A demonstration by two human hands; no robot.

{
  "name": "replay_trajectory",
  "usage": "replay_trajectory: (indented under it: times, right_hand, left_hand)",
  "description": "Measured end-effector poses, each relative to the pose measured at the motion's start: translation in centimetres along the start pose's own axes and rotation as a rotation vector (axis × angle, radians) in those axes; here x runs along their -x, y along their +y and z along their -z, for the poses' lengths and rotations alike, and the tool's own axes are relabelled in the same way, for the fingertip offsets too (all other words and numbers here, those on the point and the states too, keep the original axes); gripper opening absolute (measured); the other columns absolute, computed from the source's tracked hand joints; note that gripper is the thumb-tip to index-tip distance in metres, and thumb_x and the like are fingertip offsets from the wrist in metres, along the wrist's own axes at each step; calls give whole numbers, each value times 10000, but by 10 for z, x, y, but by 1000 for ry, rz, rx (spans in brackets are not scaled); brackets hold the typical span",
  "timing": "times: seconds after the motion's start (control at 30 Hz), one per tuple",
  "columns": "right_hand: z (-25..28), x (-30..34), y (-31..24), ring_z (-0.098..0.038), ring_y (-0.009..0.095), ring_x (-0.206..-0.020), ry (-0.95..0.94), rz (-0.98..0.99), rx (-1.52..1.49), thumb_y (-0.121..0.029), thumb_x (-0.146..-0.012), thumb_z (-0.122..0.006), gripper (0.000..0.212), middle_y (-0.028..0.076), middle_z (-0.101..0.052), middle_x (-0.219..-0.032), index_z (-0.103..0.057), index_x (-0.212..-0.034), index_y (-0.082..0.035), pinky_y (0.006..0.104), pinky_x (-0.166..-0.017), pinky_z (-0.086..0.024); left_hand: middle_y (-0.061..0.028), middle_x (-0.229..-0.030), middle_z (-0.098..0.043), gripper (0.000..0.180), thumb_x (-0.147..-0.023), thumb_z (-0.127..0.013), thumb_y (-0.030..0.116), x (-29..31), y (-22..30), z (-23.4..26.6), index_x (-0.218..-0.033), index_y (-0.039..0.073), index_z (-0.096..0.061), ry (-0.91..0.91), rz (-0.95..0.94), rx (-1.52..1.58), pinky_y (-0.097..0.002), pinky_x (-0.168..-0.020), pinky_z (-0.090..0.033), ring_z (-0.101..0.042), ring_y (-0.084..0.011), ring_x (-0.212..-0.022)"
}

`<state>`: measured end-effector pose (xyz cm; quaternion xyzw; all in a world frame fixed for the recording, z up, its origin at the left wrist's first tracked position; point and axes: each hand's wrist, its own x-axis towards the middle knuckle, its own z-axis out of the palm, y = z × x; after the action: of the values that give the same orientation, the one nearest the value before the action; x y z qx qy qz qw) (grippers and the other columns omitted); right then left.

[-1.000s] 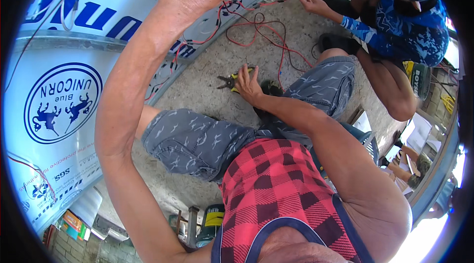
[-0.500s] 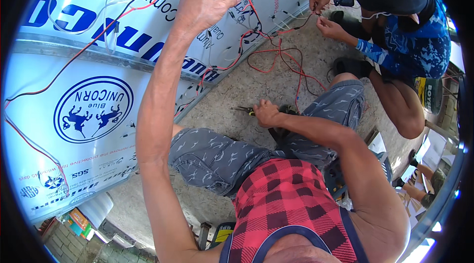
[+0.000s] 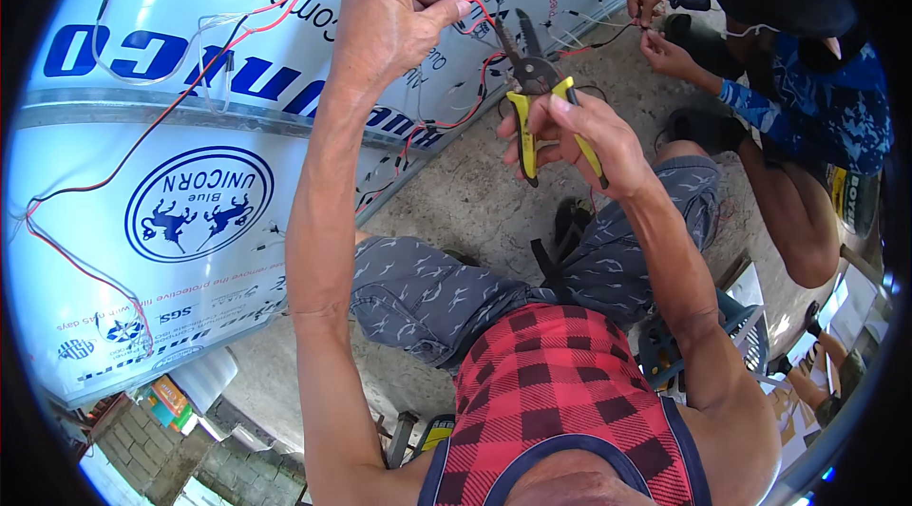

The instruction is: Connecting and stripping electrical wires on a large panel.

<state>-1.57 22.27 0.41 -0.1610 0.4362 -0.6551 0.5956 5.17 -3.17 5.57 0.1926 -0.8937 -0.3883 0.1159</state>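
Observation:
My left hand point(image 3: 389, 26) is raised in front of the white panel, finger and thumb pinching a red wire point(image 3: 482, 9). In my right hand point(image 3: 608, 140) is a pair of wire strippers point(image 3: 537, 74) with yellow and black handles. Their dark jaws are spread apart and point up and left, close to the pinched wire; whether they touch it I cannot tell. More red and black wires point(image 3: 204, 64) with small dark connectors run across the panel point(image 3: 104, 152), which bears blue lettering and a round emblem.
On the right, another person's hands point(image 3: 655, 38) hold a thin dark wire point(image 3: 617, 33). Behind that person stands a bucket point(image 3: 860, 207). A blue plastic seat point(image 3: 746, 335) is by my right side. Concrete floor point(image 3: 446, 197) lies beneath my legs.
My right hand has lifted the wire strippers from low near the floor up to beside my left hand. My left hand keeps its pinch on the red wire. The view has shifted slightly.

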Motion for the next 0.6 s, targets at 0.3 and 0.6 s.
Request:
replay_trajectory:
  times: [0.3, 0.6]
  right_hand:
    - [-15, -17, -7, -699, 256, -968, 0, 6, 71, -444, -1044, -533, 447, 166, -690, -1128, -603, -1105, -7, 415, -813, -568]
    - [-18, -29, -15, -694, 223, -956, -7, 23, 124, -452, -1037, -549, 470, 139, -693, -1101, -600, -1163, -2, 382, -798, -560]
  left_hand:
    - [-45, -721, -726, 146, -872, -806, 112, 17, 15, 3, -963, -2, -796, 84, 49, 93, -211, -519, -507, -646, -73, -582]
    - [-35, -713, -723, 116, -873, -795, 83, 24, 11, -4, -951, -2, -795, 155, -35, 54, -206, -527, -504, -647, -71, -583]
